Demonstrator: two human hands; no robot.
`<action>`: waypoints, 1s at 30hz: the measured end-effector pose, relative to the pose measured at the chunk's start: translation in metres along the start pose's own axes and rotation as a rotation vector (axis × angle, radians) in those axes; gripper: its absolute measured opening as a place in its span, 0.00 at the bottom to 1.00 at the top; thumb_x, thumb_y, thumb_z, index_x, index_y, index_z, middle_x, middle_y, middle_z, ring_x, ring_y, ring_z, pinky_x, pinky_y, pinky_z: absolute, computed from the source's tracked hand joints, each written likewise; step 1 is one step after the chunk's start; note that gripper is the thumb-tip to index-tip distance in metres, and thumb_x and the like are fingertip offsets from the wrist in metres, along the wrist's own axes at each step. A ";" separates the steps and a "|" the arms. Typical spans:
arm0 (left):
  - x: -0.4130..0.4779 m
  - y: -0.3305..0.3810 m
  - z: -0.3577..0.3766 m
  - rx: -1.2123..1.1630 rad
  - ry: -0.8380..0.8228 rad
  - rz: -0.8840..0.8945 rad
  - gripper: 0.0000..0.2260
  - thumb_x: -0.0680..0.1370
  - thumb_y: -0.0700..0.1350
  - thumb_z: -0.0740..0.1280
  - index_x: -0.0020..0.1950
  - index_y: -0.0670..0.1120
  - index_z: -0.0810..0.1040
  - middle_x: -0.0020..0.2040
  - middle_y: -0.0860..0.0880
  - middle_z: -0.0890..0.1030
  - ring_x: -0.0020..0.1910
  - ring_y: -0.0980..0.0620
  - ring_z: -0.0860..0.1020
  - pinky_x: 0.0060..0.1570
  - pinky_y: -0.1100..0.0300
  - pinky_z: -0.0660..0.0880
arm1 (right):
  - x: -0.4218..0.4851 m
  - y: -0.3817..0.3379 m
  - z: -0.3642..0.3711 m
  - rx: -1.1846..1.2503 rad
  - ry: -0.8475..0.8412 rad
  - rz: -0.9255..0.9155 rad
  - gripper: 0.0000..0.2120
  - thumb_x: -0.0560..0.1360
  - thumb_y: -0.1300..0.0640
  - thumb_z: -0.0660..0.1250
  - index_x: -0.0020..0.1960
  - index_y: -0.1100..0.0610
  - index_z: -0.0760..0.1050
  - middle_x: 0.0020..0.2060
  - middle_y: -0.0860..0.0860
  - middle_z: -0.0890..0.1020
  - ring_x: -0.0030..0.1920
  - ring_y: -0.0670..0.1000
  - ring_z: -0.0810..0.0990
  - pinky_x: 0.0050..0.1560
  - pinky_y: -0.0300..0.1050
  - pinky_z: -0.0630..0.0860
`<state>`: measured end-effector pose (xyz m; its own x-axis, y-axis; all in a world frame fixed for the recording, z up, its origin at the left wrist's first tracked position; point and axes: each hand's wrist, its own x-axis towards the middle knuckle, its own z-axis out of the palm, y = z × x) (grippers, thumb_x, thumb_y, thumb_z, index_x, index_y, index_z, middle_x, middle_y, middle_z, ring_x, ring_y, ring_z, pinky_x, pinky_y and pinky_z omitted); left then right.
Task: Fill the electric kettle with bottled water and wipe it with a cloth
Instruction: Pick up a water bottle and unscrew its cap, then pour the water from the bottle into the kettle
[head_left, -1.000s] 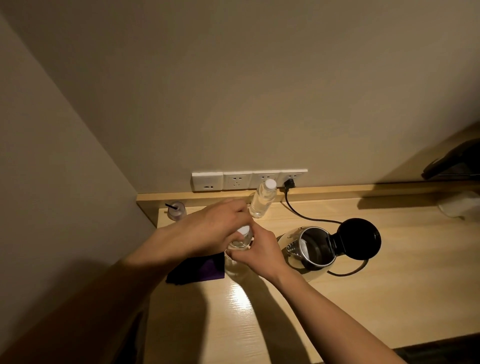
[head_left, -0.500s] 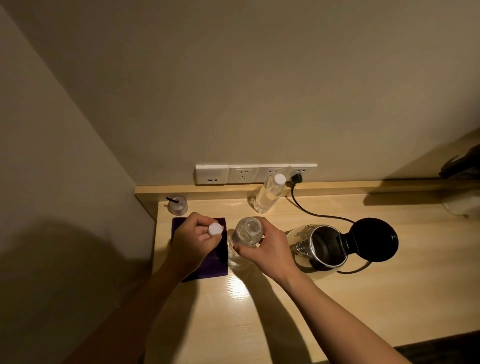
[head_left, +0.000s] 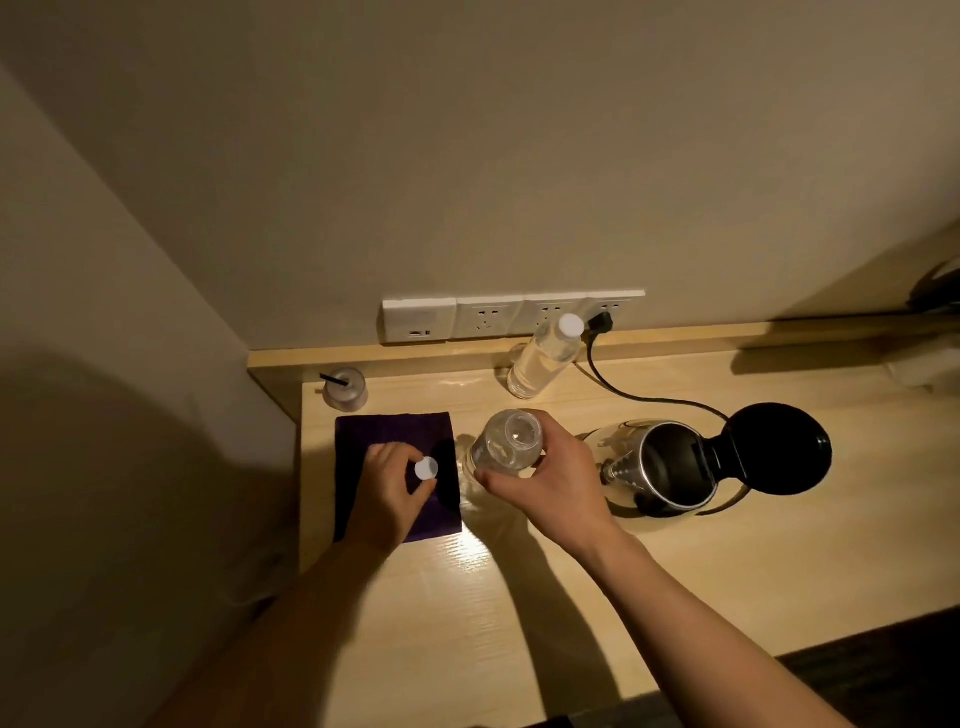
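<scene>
An uncapped clear water bottle (head_left: 506, 441) stands upright on the wooden desk (head_left: 571, 597), and my right hand (head_left: 545, 475) is wrapped around it. Its white cap (head_left: 426, 468) is pinched in the fingers of my left hand (head_left: 392, 493), which hovers over a dark purple cloth (head_left: 374, 434) lying flat to the bottle's left. Just right of the bottle sits the electric kettle (head_left: 670, 470) with its black lid (head_left: 776, 449) swung open to the right.
A second, capped water bottle (head_left: 543, 358) stands at the back by the wall sockets (head_left: 488, 317). The kettle's black cord (head_left: 628, 395) runs to a plug there. A small clear cup with a black straw (head_left: 344, 387) sits in the back left corner.
My left hand has lifted the cap off the bottle and carried it left over the purple cloth. My right hand has kept hold of the bottle.
</scene>
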<state>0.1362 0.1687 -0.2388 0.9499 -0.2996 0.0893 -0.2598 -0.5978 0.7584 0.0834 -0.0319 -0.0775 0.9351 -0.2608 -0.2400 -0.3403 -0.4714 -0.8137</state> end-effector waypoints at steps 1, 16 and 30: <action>0.002 0.002 -0.003 0.002 -0.008 -0.013 0.18 0.67 0.40 0.83 0.52 0.41 0.80 0.48 0.47 0.80 0.50 0.51 0.73 0.48 0.60 0.71 | -0.001 -0.002 -0.001 0.003 0.003 -0.001 0.27 0.64 0.46 0.81 0.60 0.47 0.79 0.49 0.42 0.86 0.50 0.41 0.84 0.51 0.40 0.81; -0.010 0.188 -0.032 -0.594 0.092 -0.026 0.28 0.73 0.29 0.76 0.60 0.58 0.73 0.50 0.57 0.82 0.52 0.68 0.81 0.49 0.76 0.75 | -0.043 -0.038 -0.034 -0.078 0.091 -0.138 0.30 0.61 0.36 0.79 0.61 0.43 0.78 0.53 0.39 0.78 0.54 0.42 0.79 0.54 0.48 0.80; -0.023 0.224 0.022 -0.595 -0.063 -0.102 0.28 0.62 0.55 0.82 0.57 0.70 0.75 0.53 0.63 0.84 0.51 0.61 0.84 0.45 0.68 0.79 | -0.118 0.069 -0.095 -0.066 0.485 -0.177 0.26 0.75 0.40 0.71 0.69 0.51 0.74 0.61 0.42 0.77 0.63 0.39 0.75 0.61 0.31 0.70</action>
<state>0.0520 0.0254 -0.0847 0.9482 -0.3165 -0.0274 -0.0090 -0.1131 0.9935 -0.0599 -0.1133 -0.0550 0.8306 -0.5254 0.1845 -0.2011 -0.5921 -0.7804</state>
